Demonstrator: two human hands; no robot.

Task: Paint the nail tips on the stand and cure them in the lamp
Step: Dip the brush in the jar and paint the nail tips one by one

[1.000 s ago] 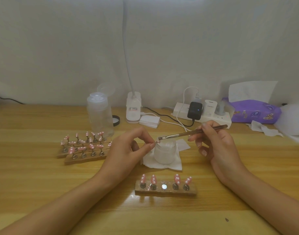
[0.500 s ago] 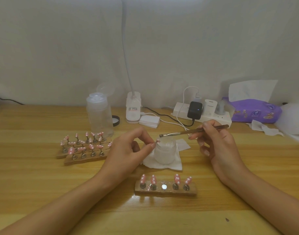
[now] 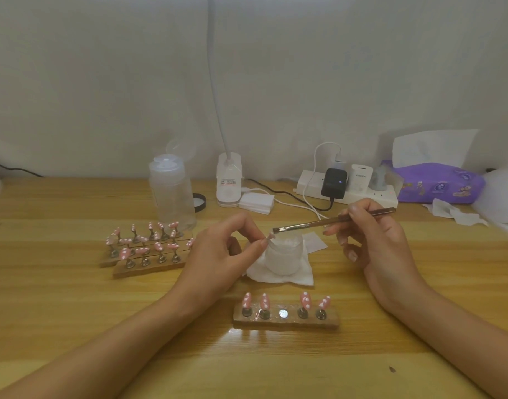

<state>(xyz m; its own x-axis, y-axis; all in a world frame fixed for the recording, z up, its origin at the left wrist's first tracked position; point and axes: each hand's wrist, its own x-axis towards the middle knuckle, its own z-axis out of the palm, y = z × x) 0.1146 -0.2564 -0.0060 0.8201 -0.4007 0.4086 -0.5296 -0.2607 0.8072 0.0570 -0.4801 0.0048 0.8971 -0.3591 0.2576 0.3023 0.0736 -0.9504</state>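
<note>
While the left grip (image 3: pixel 221 251) pinches a nail tip (image 3: pixel 269 238), we note the right grip (image 3: pixel 373 240) holding the brush (image 3: pixel 319 223): painting underway, steady stroke judged next.

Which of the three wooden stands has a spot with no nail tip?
The nearest stand, alone in front of the jar: its middle holder is bare between four pink tips.

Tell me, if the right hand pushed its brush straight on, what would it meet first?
Likely the nail tip pinched by the left hand, just beyond the bristles of the brush; depth is uncertain.
</note>
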